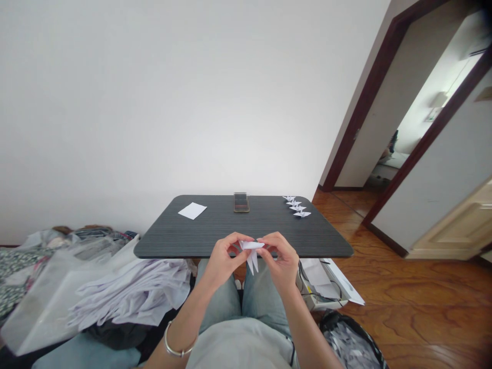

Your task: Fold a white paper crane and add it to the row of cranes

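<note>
Both my hands meet at the near edge of a dark grey table (pixel 215 230), pinching a small folded white paper figure (pixel 251 253) between them. My left hand (pixel 224 258) grips its left end with thumb and fingers closed. Its right end is held the same way by my right hand (pixel 282 259). Two pointed flaps of the paper hang down between my hands. A silver bangle (pixel 175 344) circles my left wrist.
On the table lie a flat white sheet (pixel 192 210) at the back left, a phone (pixel 241 203) at the back middle, and several finished folded paper figures (pixel 296 206) at the back right. Bags and papers (pixel 115 292) pile up at my left. An open doorway (pixel 403 154) is at right.
</note>
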Action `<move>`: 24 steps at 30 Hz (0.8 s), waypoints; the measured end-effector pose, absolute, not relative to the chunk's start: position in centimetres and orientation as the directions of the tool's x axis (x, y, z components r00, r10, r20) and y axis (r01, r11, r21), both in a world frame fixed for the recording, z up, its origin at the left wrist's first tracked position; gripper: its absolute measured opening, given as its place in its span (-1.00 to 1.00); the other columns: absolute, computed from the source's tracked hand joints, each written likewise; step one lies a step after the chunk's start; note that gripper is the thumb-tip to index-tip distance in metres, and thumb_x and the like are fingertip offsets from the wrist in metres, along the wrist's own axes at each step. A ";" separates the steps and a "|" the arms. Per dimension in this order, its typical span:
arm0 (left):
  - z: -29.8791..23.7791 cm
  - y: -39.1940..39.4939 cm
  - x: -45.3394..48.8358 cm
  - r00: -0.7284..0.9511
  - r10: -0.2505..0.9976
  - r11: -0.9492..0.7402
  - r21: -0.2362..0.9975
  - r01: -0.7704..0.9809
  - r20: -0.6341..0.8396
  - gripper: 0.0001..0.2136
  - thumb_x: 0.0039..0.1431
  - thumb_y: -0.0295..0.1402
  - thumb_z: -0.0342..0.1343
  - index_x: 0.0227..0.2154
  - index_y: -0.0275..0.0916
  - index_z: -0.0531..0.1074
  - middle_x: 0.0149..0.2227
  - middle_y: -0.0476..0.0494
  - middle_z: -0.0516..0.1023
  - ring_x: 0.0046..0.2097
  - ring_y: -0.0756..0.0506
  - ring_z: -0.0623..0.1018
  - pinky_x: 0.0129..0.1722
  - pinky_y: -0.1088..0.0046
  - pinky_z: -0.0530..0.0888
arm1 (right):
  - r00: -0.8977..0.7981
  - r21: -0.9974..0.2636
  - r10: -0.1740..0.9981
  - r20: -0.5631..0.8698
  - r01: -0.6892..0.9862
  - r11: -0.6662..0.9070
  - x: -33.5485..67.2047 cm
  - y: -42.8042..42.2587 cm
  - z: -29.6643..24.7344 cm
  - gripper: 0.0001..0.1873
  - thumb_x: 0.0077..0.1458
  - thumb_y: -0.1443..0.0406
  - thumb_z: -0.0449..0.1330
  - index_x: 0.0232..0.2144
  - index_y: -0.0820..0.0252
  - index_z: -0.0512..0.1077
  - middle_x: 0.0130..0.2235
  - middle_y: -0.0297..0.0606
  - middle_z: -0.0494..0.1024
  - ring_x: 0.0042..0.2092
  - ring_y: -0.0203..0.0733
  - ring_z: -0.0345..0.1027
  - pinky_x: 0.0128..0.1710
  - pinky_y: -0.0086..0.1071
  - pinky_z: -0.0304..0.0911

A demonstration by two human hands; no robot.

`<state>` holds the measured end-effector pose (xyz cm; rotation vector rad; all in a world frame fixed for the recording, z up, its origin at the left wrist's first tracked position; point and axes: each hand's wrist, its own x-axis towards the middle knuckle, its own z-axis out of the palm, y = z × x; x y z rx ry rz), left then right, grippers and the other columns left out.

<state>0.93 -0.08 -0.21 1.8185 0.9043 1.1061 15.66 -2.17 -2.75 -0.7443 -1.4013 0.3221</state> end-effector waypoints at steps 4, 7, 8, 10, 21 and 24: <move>-0.2 -0.3 0.9 0.381 0.860 -0.424 0.891 0.163 0.340 -0.82 0.03 -0.40 0.10 -0.29 -0.30 0.49 -0.30 -0.16 0.53 -0.28 -0.08 0.49 -0.37 0.50 0.38 | 0.187 -0.641 0.613 0.767 0.210 0.738 15.6 -2.1 -2.6 -0.96 -0.01 0.37 0.22 -0.45 0.15 0.47 -0.46 -0.30 0.43 -0.42 -0.25 0.29 -0.51 -0.42 0.20; -0.2 -0.4 0.9 0.398 0.854 -0.431 0.884 0.179 0.335 -0.81 0.04 -0.37 0.10 -0.27 -0.27 0.50 -0.27 -0.15 0.54 -0.25 -0.09 0.49 -0.38 0.51 0.36 | 0.184 -0.651 0.624 0.759 0.209 0.730 15.6 -2.1 -2.5 -0.96 -0.01 0.36 0.22 -0.48 0.16 0.45 -0.48 -0.30 0.42 -0.43 -0.25 0.28 -0.50 -0.41 0.19; -0.2 -0.4 0.9 0.398 0.855 -0.432 0.883 0.186 0.334 -0.81 0.04 -0.35 0.11 -0.27 -0.25 0.50 -0.26 -0.14 0.54 -0.24 -0.09 0.49 -0.38 0.51 0.35 | 0.185 -0.655 0.629 0.755 0.210 0.726 15.6 -2.1 -2.5 -0.95 0.00 0.36 0.21 -0.49 0.16 0.45 -0.48 -0.30 0.42 -0.42 -0.25 0.28 -0.50 -0.41 0.19; -0.1 -0.5 0.9 0.392 0.857 -0.431 0.882 0.189 0.334 -0.80 0.04 -0.30 0.12 -0.28 -0.23 0.51 -0.23 -0.14 0.55 -0.21 -0.10 0.49 -0.38 0.51 0.34 | 0.191 -0.664 0.636 0.748 0.210 0.718 15.6 -2.1 -2.5 -0.94 0.01 0.35 0.20 -0.50 0.15 0.43 -0.48 -0.29 0.43 -0.42 -0.24 0.29 -0.50 -0.41 0.20; -0.7 0.2 1.0 0.413 0.845 -0.433 0.888 0.154 0.340 -0.80 0.08 -0.27 0.09 -0.29 -0.23 0.53 -0.26 -0.15 0.57 -0.22 -0.09 0.50 -0.41 0.52 0.34 | 0.175 -0.648 0.625 0.761 0.234 0.725 15.7 -2.3 -2.1 -0.92 0.04 0.35 0.17 -0.48 0.15 0.43 -0.48 -0.29 0.43 -0.42 -0.24 0.29 -0.49 -0.39 0.20; -1.4 0.5 1.0 0.380 0.854 -0.419 0.903 0.096 0.355 -0.81 0.05 -0.30 0.12 -0.30 -0.25 0.52 -0.23 -0.18 0.55 -0.18 -0.11 0.49 -0.33 0.49 0.39 | 0.182 -0.649 0.624 0.760 0.250 0.718 15.6 -2.3 -2.0 -0.91 0.03 0.35 0.17 -0.50 0.16 0.43 -0.48 -0.29 0.42 -0.42 -0.24 0.29 -0.48 -0.39 0.20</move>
